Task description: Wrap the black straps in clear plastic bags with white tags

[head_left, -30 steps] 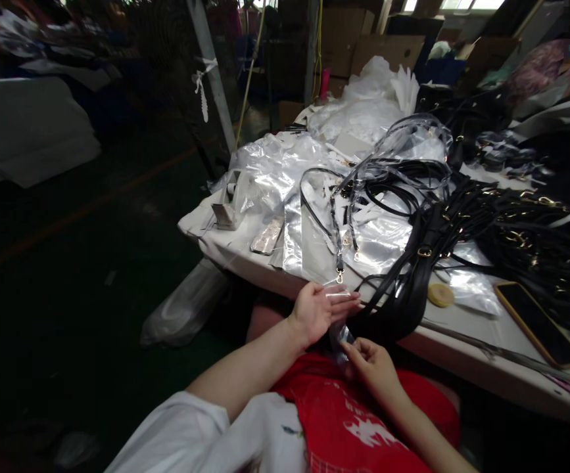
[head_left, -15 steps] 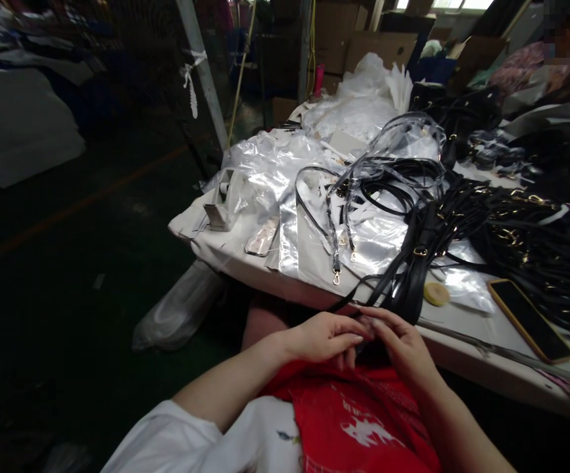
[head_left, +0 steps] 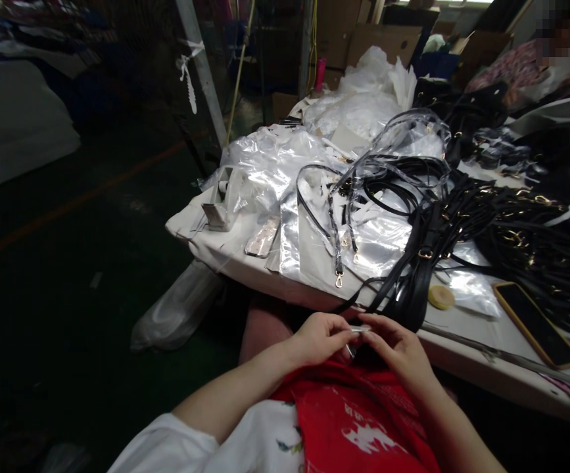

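My left hand (head_left: 320,338) and my right hand (head_left: 394,343) meet above my lap, just off the table's front edge. Both are closed, fingertips pinching a small pale, shiny strip (head_left: 358,329) that spans the gap between them. Its exact kind cannot be made out, and most of it is hidden by the fingers. Right behind the hands, black straps (head_left: 415,289) with gold buckles hang to the table edge. A strap with a gold snap hook (head_left: 338,280), partly wrapped in clear plastic, lies on the tabletop ahead.
On the white-covered table (head_left: 245,266) lie a tape dispenser (head_left: 220,200), a patterned phone (head_left: 263,236), clear plastic bags (head_left: 279,157), a yellow tape roll (head_left: 441,297) and a phone in a yellow case (head_left: 536,325). Another person's patterned sleeve (head_left: 504,72) shows at the far right.
My hands have drawn slightly apart at the fingertips, and the pale strip now shows between them. The camera view has shifted slightly; things on the table look otherwise unchanged.
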Demonstrator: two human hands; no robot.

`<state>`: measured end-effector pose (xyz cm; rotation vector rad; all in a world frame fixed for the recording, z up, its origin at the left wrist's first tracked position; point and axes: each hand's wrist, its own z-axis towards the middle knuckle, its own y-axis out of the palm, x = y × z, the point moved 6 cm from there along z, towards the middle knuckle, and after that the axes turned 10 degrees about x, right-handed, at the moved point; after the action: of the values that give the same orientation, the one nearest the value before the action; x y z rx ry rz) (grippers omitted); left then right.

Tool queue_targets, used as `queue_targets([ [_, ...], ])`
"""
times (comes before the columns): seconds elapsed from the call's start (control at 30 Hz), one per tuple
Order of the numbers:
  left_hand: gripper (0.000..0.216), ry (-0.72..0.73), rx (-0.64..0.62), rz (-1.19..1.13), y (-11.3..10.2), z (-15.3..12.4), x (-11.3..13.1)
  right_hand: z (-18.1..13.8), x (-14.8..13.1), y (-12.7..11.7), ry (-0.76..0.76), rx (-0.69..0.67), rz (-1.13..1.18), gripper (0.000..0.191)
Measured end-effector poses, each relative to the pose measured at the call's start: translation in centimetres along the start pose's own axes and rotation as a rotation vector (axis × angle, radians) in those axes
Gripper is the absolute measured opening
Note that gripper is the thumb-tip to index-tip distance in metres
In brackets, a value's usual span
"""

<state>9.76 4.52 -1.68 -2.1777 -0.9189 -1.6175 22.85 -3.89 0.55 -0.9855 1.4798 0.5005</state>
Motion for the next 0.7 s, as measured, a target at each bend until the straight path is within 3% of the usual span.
queue_targets([
  [0.07, 0.039, -0.003, -0.029, 0.014, 0.0, 0.0, -0.1, 0.0, -0.2, -0.1, -0.024, 0.018, -0.045, 0.031],
  [0.33, 0.038, 0.066, -0.093, 0.125, -0.1, 0.1, 0.0, 0.2, -0.8, -0.4, -0.094, 0.128, -0.15, 0.038],
  [0.57, 0.037, 0.039, -0.083, 0.108, -0.5, 0.1, 0.3, 0.6, -0.3, -0.1, -0.086, -0.044, -0.177, 0.028],
  [0.7, 0.034, 0.037, -0.096, 0.142, -0.4, 0.1, 0.1, 0.5, 0.1, -0.3, -0.076, -0.026, -0.223, 0.034],
])
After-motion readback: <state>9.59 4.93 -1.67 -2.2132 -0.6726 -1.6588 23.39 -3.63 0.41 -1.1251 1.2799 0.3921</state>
